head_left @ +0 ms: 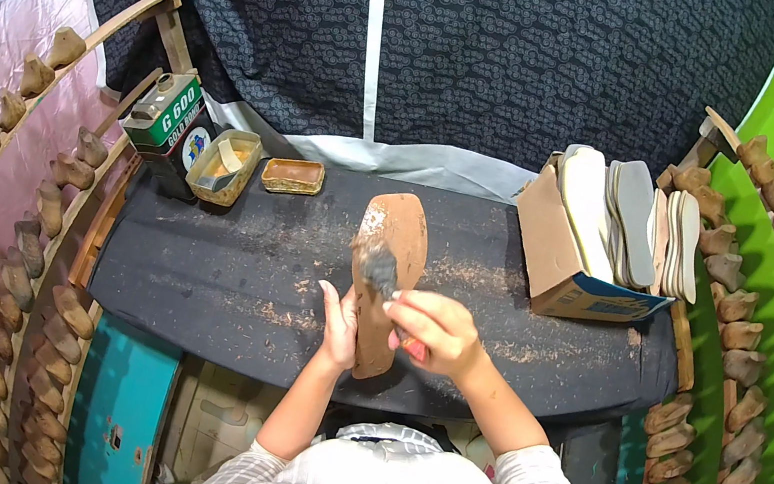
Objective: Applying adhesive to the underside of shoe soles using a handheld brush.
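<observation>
A long brown shoe sole stands over the middle of the table, its wide end away from me. My left hand grips its near left side; the thumb sticks out to the left and the other fingers are partly hidden by the sole. In my right hand is a brush with a dark, stained head and a bit of red handle showing. The brush head lies over the sole's upper half, its tip blurred. Pale, patchy marks show on the sole's far part.
Crumbs and shavings are scattered over the dark table cloth. At the back left are a green metal can, a tub with a spreader and a shallow amber dish. A cardboard box of soles stands right. Racks of wooden shoe lasts flank both sides.
</observation>
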`<state>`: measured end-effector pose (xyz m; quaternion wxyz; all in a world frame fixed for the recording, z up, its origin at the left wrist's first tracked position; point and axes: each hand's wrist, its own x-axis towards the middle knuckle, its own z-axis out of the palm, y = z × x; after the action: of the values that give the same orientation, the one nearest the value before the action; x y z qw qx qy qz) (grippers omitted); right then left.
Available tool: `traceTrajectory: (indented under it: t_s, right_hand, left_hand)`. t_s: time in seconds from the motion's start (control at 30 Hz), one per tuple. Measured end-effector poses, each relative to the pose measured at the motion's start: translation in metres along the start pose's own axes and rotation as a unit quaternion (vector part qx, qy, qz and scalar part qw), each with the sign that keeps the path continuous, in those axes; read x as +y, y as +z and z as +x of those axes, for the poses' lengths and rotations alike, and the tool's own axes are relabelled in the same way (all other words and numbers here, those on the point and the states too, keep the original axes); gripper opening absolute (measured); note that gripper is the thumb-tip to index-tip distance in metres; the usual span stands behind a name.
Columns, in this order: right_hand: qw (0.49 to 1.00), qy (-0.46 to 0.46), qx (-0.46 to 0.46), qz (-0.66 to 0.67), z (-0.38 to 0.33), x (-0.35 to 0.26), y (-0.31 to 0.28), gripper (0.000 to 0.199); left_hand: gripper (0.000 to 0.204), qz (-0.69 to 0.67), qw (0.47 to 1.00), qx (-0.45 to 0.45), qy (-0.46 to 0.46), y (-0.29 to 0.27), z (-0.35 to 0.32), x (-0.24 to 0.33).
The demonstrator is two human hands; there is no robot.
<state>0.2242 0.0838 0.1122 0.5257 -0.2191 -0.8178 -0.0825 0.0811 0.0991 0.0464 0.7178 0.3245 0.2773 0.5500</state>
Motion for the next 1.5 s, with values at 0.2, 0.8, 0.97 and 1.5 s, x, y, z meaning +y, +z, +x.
traceTrajectory:
  t_s: [0.2, 0.8, 0.97, 1.5]
  right_hand:
    - [0.998, 0.010, -0.016, 0.060, -0.013, 0.008, -0.021, 0.025]
    - [0.999, -0.015, 0.029, 0.026, -0.020, 0.034, -0.030, 0.021]
    - [0.993, -0.067, -0.011, 0.101, -0.034, 0.031, -0.033, 0.023]
    - [0.980, -0.016, -0.022, 0.196, -0.043, 0.029, -0.030, 0.028]
  left_hand:
    - [0.102, -0.024, 0.998, -0.046, 0.022, 0.001, 0.015, -0.020]
    - [0.106, -0.039, 0.996, -0.041, 0.065, 0.027, 0.025, -0.024]
    - [0.105, -0.009, 0.994, -0.076, 0.074, 0.016, 0.028, -0.020]
    - [0.073, -0.055, 0.992, -0.040, 0.105, 0.015, 0.032, -0.002]
